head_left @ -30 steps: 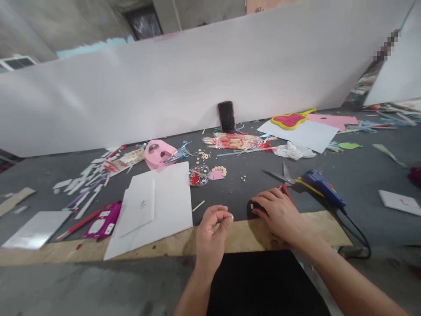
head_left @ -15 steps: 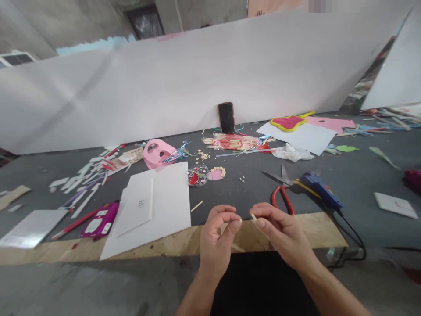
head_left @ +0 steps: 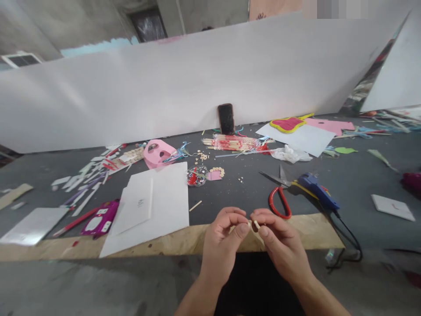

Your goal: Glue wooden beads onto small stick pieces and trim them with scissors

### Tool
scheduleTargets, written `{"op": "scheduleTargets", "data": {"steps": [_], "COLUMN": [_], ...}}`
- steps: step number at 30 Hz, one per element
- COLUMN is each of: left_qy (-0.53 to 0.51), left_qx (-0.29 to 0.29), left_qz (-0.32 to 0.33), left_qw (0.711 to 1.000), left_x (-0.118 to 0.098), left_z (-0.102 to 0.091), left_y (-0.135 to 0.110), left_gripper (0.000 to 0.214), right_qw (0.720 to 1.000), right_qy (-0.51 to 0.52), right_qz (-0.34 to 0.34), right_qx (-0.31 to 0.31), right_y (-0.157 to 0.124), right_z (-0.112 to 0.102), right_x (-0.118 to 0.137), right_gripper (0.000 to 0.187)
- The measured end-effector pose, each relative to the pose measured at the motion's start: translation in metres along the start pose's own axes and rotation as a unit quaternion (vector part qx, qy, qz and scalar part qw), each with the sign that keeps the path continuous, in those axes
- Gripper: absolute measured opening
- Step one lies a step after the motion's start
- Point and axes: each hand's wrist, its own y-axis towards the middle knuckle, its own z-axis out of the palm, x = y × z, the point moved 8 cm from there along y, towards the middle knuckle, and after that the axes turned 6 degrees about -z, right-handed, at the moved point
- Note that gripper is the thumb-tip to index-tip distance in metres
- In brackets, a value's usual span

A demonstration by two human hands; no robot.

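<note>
Over the table's front edge my left hand (head_left: 225, 241) pinches a tiny pale piece (head_left: 249, 224) between thumb and forefinger. Close beside it, my right hand (head_left: 281, 239) pinches a short pale stick piece (head_left: 256, 224). The two sets of fingertips nearly meet. Left of my hands, a thin wooden stick (head_left: 195, 206) lies on the dark table. Beyond them are a small pink card edged with pale round pieces (head_left: 216, 174) and a clear round container of mixed beads (head_left: 198, 176). Red-handled scissors (head_left: 279, 202) rest to the right, blades spread.
A blue glue gun (head_left: 317, 191) with its black cord lies at the right. White sheets (head_left: 171, 197) and a purple device (head_left: 100, 219) are on the left. Bundled sticks in plastic (head_left: 235, 142) and an upright phone (head_left: 226, 118) stand near the white partition (head_left: 164, 87).
My hands have come closer together, the left shifting right, so the small pieces in their fingertips are now almost touching. The view has shifted slightly.
</note>
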Motion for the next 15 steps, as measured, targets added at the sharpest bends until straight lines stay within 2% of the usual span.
{"op": "scheduleTargets", "data": {"steps": [4,9,15], "left_qy": [-0.094,-0.205,-0.215], "left_qx": [0.040,0.076,0.086], "left_qz": [-0.061,-0.138,-0.151], "left_qw": [0.993,0.966,0.961], "left_x": [0.009,0.014,0.012], "left_z": [0.008,0.020,0.024], "left_y": [0.000,-0.001,-0.001], "left_gripper": [0.011,0.017,0.023], "right_qw": [0.996,0.991,0.989], "right_qy": [-0.062,-0.098,-0.113], "right_qz": [-0.067,-0.092,-0.090], "right_qx": [0.023,0.029,0.038], "right_y": [0.006,0.007,0.006], "right_z": [0.002,0.001,0.002], "right_x": [0.020,0.025,0.025], "right_gripper": [0.017,0.015,0.013]}}
